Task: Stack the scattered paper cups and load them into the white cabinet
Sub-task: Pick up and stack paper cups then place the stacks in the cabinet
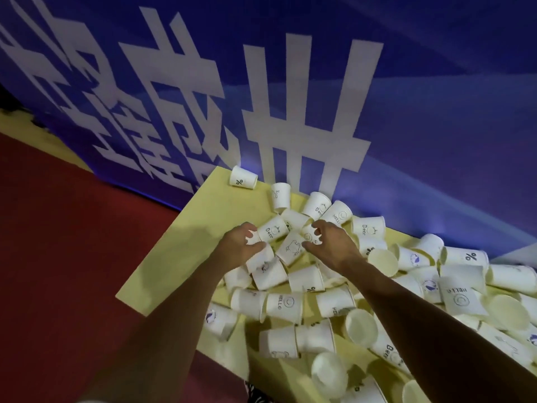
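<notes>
Paper cups (284, 305) over yellow table (180, 257); L grip (241, 245) curled round one, R grip (328, 245) pinching another.

"What lies before you?"

"Your yellow table (174, 257), strewn with white paper cups (284, 303), most of them tipped on their sides and piled toward the right."

"And your hands?"

"Your left hand (241, 247) grips a cup (255, 241). Just right of it, your right hand (329, 242) pinches a second cup (308, 236). A blue banner (436, 112) stands at the far side, and there's red floor (72, 228) on the left."
</notes>
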